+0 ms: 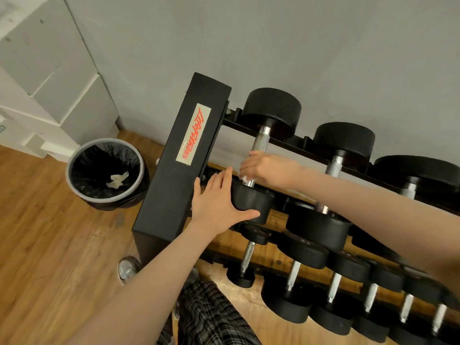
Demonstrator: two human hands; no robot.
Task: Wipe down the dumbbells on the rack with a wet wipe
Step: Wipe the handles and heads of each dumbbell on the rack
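Where set on the top tier of the black rack (174, 155): dumbbell (263, 135), handle gripped through white wet wipe (245, 177) by right hand (268, 170), near head steadied by left hand (219, 202), fingers straight; bin (105, 170), black-lined, containing crumpled wipe (117, 180).

We see a black metal dumbbell rack (174, 170) with a red-lettered sticker standing against a grey wall (249, 41) on a wooden plank floor (49, 232). Our right hand (268, 170) grips the knurled steel handle of the leftmost black round-headed dumbbell (271, 108) on the top tier, with a white wet wipe (245, 178) bunched under the fingers. Our left hand (219, 205) rests flat, fingers straight, against that dumbbell's near head. More dumbbells fill the tiers below. A round grey bin (105, 173) with a black liner sits left of the rack, holding a crumpled wipe.
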